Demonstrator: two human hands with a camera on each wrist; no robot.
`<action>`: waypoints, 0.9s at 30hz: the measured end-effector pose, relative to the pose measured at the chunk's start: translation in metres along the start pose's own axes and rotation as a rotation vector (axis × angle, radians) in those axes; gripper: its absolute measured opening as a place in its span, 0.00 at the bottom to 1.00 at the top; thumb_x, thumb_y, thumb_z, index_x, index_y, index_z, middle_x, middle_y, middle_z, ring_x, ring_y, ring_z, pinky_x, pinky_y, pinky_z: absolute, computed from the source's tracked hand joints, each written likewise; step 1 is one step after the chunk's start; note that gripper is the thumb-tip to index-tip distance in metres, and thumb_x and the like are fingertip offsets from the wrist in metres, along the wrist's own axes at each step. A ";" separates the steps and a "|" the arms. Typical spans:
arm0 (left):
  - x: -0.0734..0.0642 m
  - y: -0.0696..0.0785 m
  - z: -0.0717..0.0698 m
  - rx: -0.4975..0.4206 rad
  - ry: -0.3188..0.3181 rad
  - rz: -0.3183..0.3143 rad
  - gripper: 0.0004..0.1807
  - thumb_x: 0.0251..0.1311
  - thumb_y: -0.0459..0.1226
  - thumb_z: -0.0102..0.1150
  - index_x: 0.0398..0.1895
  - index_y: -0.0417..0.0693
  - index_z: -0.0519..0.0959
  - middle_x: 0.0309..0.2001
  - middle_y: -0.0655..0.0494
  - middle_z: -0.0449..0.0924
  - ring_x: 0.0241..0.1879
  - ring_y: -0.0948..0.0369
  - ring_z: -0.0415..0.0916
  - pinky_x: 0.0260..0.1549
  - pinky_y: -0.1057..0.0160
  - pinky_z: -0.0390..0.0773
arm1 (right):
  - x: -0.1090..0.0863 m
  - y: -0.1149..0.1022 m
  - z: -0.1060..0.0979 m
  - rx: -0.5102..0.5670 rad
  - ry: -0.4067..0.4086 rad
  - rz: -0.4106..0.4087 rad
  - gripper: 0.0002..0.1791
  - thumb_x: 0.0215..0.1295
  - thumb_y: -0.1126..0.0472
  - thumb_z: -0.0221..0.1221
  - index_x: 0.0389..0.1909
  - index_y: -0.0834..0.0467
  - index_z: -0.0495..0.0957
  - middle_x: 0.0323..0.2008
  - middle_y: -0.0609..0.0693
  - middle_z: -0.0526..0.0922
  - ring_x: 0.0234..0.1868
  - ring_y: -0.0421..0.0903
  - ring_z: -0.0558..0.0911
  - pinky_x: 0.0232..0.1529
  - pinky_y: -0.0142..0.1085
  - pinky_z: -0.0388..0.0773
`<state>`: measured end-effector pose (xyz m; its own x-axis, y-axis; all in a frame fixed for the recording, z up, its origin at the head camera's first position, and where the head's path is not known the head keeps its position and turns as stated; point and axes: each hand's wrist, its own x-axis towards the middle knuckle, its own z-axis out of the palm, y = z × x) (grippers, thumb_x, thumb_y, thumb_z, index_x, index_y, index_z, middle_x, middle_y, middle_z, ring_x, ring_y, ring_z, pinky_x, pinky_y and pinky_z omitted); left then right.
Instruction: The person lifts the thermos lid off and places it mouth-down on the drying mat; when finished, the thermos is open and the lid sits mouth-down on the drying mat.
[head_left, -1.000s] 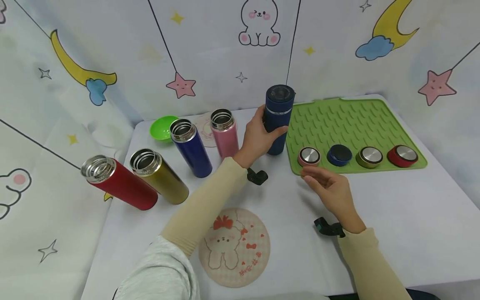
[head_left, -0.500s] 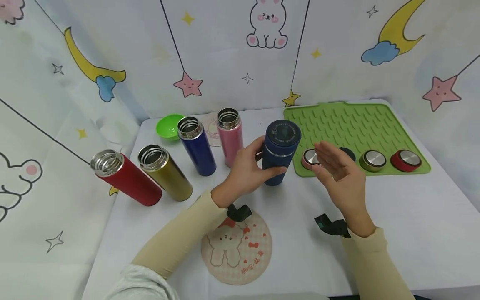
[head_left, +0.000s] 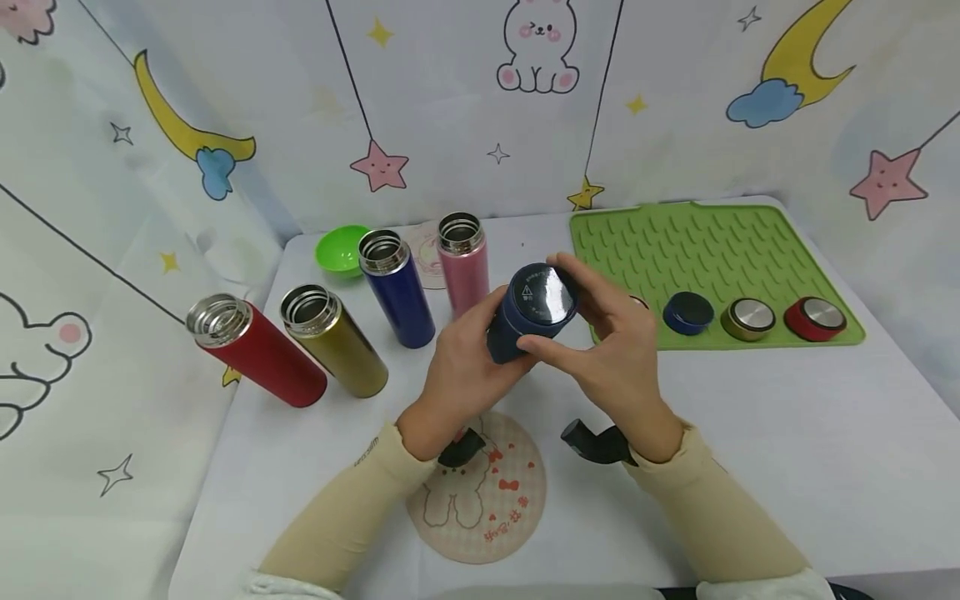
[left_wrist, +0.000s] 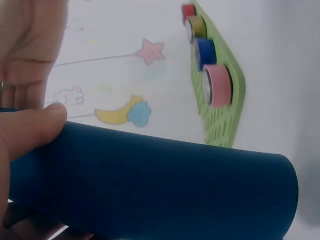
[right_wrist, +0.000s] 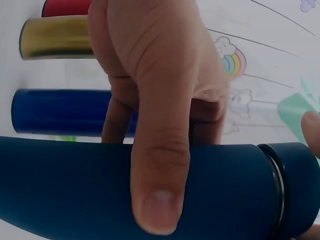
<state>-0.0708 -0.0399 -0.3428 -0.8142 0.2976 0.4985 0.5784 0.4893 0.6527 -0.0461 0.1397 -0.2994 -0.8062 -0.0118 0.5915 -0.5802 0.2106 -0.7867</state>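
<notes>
My left hand holds a dark blue thermos round its body, raised above the table with its top tilted toward me. In the right wrist view the left thumb lies across the body, below a silver ring and the lid. At the lid, my right hand has its thumb on the near side and its fingers on the far side, gripping it. Left of the hands stand a red bottle, a gold bottle, a blue bottle and a pink bottle, all without lids.
A green mat at the back right bears a blue lid, a gold lid, a red lid and a pink lid. A green bowl stands behind the bottles. A round rabbit mat lies in front.
The left hand has brought the dark blue thermos nearer and tilted its top toward me. The right hand has moved left from beside the mat and taken hold of its lid.
</notes>
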 end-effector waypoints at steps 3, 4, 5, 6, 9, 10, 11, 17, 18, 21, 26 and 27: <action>-0.003 -0.001 0.001 0.056 0.029 0.026 0.41 0.55 0.45 0.79 0.70 0.44 0.71 0.60 0.48 0.83 0.57 0.53 0.84 0.60 0.53 0.84 | 0.003 0.003 0.005 -0.011 0.021 -0.006 0.49 0.35 0.79 0.81 0.66 0.63 0.78 0.59 0.58 0.86 0.57 0.40 0.87 0.59 0.32 0.85; -0.004 -0.001 0.001 0.068 0.033 0.033 0.41 0.55 0.45 0.79 0.70 0.43 0.71 0.60 0.48 0.83 0.57 0.53 0.84 0.60 0.54 0.85 | 0.003 0.005 0.005 -0.018 0.023 -0.006 0.48 0.35 0.79 0.81 0.66 0.63 0.79 0.58 0.57 0.87 0.57 0.40 0.87 0.58 0.32 0.85; -0.004 -0.001 0.001 0.072 0.035 0.039 0.41 0.55 0.45 0.79 0.70 0.43 0.71 0.60 0.47 0.83 0.57 0.53 0.84 0.60 0.54 0.85 | 0.004 0.006 0.006 -0.024 0.022 -0.007 0.47 0.35 0.78 0.81 0.65 0.63 0.79 0.58 0.57 0.87 0.57 0.40 0.87 0.58 0.32 0.85; -0.004 -0.002 0.000 0.069 0.033 0.046 0.41 0.55 0.45 0.79 0.70 0.43 0.71 0.60 0.47 0.83 0.57 0.53 0.84 0.60 0.54 0.85 | 0.004 0.007 0.006 -0.032 0.018 -0.008 0.47 0.36 0.77 0.81 0.65 0.63 0.80 0.58 0.57 0.87 0.57 0.40 0.87 0.57 0.32 0.85; -0.004 -0.004 -0.004 0.043 -0.014 0.051 0.41 0.55 0.44 0.79 0.70 0.43 0.71 0.60 0.47 0.83 0.57 0.53 0.84 0.61 0.55 0.84 | 0.005 0.008 0.004 -0.027 -0.017 -0.009 0.45 0.36 0.78 0.81 0.63 0.62 0.81 0.58 0.58 0.87 0.57 0.39 0.87 0.56 0.31 0.85; -0.004 -0.005 -0.006 0.029 -0.044 0.050 0.42 0.54 0.44 0.80 0.70 0.43 0.71 0.60 0.47 0.83 0.58 0.54 0.84 0.61 0.55 0.85 | 0.006 0.008 0.002 -0.022 -0.041 -0.011 0.44 0.37 0.77 0.81 0.63 0.62 0.81 0.57 0.58 0.87 0.57 0.39 0.87 0.56 0.31 0.86; -0.003 -0.006 -0.009 0.010 -0.079 0.049 0.42 0.54 0.43 0.80 0.71 0.44 0.70 0.61 0.47 0.83 0.59 0.54 0.84 0.61 0.56 0.84 | 0.007 0.008 0.000 -0.012 -0.071 -0.016 0.44 0.37 0.78 0.81 0.63 0.62 0.81 0.57 0.59 0.87 0.57 0.39 0.86 0.56 0.31 0.86; 0.003 -0.010 -0.028 -0.067 -0.303 0.101 0.44 0.52 0.39 0.81 0.73 0.45 0.70 0.65 0.49 0.81 0.64 0.56 0.81 0.67 0.57 0.80 | 0.011 0.013 -0.020 0.060 -0.320 -0.122 0.44 0.35 0.77 0.81 0.62 0.66 0.80 0.58 0.56 0.86 0.59 0.42 0.85 0.58 0.32 0.85; 0.004 -0.010 -0.030 -0.076 -0.330 0.118 0.45 0.51 0.39 0.81 0.73 0.45 0.70 0.66 0.50 0.81 0.65 0.57 0.80 0.68 0.57 0.79 | 0.012 0.014 -0.023 0.078 -0.356 -0.147 0.43 0.37 0.75 0.82 0.62 0.67 0.79 0.59 0.55 0.86 0.60 0.42 0.85 0.59 0.32 0.84; 0.006 -0.010 -0.034 -0.103 -0.386 0.155 0.45 0.51 0.39 0.82 0.73 0.45 0.69 0.66 0.51 0.81 0.65 0.57 0.80 0.68 0.57 0.78 | 0.015 0.015 -0.030 0.126 -0.432 -0.216 0.40 0.44 0.65 0.83 0.61 0.69 0.79 0.60 0.52 0.86 0.61 0.43 0.84 0.61 0.33 0.83; 0.005 -0.008 -0.033 -0.143 -0.392 0.168 0.45 0.51 0.38 0.82 0.73 0.44 0.69 0.65 0.50 0.81 0.65 0.57 0.81 0.68 0.58 0.78 | 0.016 0.015 -0.034 0.149 -0.485 -0.239 0.40 0.52 0.58 0.80 0.63 0.71 0.77 0.63 0.53 0.84 0.64 0.44 0.83 0.65 0.34 0.81; 0.004 -0.008 -0.032 -0.145 -0.376 0.165 0.45 0.51 0.38 0.82 0.73 0.45 0.69 0.65 0.50 0.82 0.64 0.57 0.81 0.68 0.58 0.78 | 0.016 0.014 -0.034 0.139 -0.478 -0.230 0.41 0.52 0.57 0.80 0.65 0.70 0.76 0.64 0.53 0.83 0.65 0.44 0.82 0.66 0.34 0.81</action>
<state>-0.0774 -0.0690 -0.3274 -0.6563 0.6529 0.3780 0.6815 0.2981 0.6684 -0.0630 0.1755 -0.2956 -0.6006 -0.4916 0.6306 -0.7316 0.0195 -0.6815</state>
